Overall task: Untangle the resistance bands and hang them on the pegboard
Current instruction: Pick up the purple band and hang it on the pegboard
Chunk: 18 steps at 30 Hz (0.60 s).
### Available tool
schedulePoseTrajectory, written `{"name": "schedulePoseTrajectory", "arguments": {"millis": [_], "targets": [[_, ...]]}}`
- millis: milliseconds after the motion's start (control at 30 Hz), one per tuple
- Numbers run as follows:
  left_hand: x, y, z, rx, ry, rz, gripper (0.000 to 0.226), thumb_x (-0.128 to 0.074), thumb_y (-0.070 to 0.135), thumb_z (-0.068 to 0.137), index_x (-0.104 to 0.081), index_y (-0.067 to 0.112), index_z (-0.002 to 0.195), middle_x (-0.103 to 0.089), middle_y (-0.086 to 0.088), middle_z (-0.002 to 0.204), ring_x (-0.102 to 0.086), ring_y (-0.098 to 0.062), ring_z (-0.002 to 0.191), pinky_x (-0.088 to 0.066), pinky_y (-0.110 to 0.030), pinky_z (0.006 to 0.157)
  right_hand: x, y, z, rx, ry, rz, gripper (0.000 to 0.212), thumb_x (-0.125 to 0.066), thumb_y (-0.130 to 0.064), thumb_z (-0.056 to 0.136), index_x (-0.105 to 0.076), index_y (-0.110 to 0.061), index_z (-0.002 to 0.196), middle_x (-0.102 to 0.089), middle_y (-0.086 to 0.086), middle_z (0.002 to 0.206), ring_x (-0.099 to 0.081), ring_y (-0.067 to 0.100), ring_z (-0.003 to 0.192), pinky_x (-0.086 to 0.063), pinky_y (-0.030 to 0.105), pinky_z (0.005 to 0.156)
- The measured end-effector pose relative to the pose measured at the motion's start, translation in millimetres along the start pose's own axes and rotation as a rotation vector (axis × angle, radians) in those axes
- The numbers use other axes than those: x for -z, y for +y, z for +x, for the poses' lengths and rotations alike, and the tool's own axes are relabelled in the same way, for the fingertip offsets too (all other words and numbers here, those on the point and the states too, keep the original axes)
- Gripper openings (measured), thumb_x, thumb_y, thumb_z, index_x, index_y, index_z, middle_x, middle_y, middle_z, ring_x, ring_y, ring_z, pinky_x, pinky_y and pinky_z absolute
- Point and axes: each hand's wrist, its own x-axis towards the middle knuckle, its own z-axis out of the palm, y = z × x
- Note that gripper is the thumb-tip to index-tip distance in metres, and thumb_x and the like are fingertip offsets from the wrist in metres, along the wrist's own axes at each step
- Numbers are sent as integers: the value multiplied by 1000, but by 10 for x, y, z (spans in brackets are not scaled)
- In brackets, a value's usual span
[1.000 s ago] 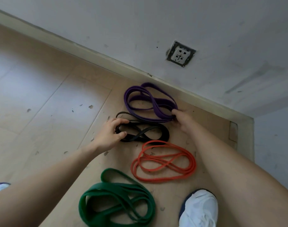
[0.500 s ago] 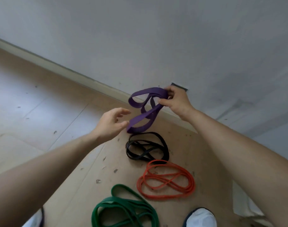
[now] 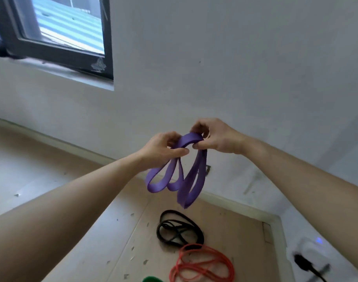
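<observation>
The purple resistance band [image 3: 191, 181] hangs in the air in several twisted loops, well above the floor. My left hand [image 3: 164, 148] pinches its top on the left side, and my right hand [image 3: 213, 137] grips the top on the right. On the floor below lie the coiled black band [image 3: 180, 231], the tangled orange band [image 3: 202, 265] and a sliver of the green band [image 3: 152, 279] at the bottom edge. No pegboard is in view.
A white wall fills the background, with a dark-framed window [image 3: 58, 31] at the upper left. A skirting board [image 3: 76, 147] runs along the wooden floor. A white plug block with a black cable [image 3: 308, 257] sits in the corner at the lower right.
The purple band has been lifted off the floor and raised high. My left hand, open before, now pinches the band beside my right hand. The view has tilted up to the window.
</observation>
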Motion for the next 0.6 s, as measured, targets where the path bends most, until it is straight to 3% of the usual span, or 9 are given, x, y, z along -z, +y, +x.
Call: {"name": "schedulePoseTrajectory", "arguments": {"millis": [100, 200, 333, 500, 600], "targets": [[95, 445, 5, -25, 0, -104, 26, -78, 20, 88, -67, 11, 109, -74, -9, 101, -70, -20, 89, -54, -33, 85, 388, -263, -217, -3, 32, 13, 33, -83, -4, 77, -64, -8, 104, -71, 7, 98, -66, 14, 84, -48, 14, 68], [167, 883, 0, -59, -17, -177, 27, -78, 19, 88, -65, 9, 110, -74, -18, 106, -72, -28, 93, -55, -40, 92, 712, -421, -415, 7, 90, 83, 32, -83, -6, 79, -63, -10, 103, -74, 9, 99, -70, 25, 93, -57, 27, 77], [252, 1431, 60, -121, -81, -144, 20, -77, 30, 89, -72, 18, 104, -76, -12, 100, -70, -19, 87, -57, -40, 92, 1123, -557, -650, -7, 152, 178, 35, -82, -7, 81, -63, -13, 110, -75, 12, 102, -71, 31, 97, -61, 42, 88], [257, 2181, 256, -206, -46, -331, 21, -74, 19, 92, -71, 5, 108, -72, -8, 93, -67, -18, 86, -57, -35, 91, 1591, -666, -838, 35, 245, 368, 38, -77, -6, 86, -62, -12, 121, -75, 16, 104, -71, 31, 101, -56, 42, 96], [233, 2594, 403, -240, -41, -378, 25, -73, 23, 93, -72, 4, 109, -70, -2, 88, -64, -15, 78, -56, -32, 84, 1789, -645, -929, 26, 249, 486, 42, -74, -2, 88, -58, -7, 127, -70, 24, 112, -71, 31, 106, -56, 43, 99]]}}
